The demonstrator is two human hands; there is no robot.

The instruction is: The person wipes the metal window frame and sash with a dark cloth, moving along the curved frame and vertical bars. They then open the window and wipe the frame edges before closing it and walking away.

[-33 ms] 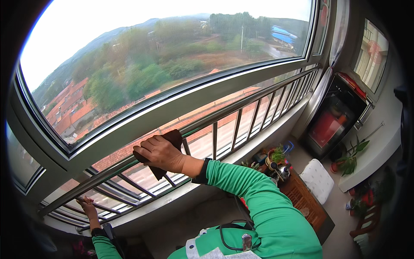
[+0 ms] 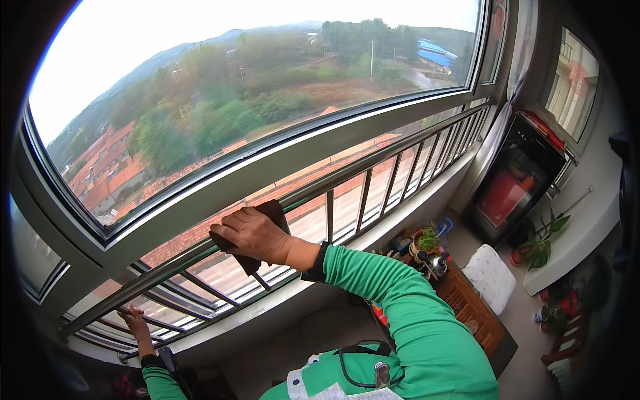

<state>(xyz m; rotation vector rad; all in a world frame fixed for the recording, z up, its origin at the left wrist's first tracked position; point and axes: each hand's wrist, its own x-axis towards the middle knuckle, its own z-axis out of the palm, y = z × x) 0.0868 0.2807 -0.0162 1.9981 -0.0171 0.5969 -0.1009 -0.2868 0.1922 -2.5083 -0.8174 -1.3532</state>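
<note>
A dark brown cloth (image 2: 272,212) is draped over the metal top rail (image 2: 337,173) of the window railing. My right hand (image 2: 257,237) is closed over the cloth and the rail, fingers curled on the far side. A flap of the cloth hangs below the rail against the upright bars. Farther left and lower, my left hand (image 2: 137,325) grips one of the thin railing bars (image 2: 113,325) near the railing's left end. Part of its grip is too small to make out.
The large window (image 2: 267,87) rises behind the railing above a pale sill (image 2: 267,305). To the right stand a wooden tea table (image 2: 467,303) with potted plants (image 2: 427,240), a white cushioned stool (image 2: 490,279) and a black glass-fronted cabinet (image 2: 510,183).
My right hand and the cloth have shifted slightly to the right along the rail. My left hand stays in place.
</note>
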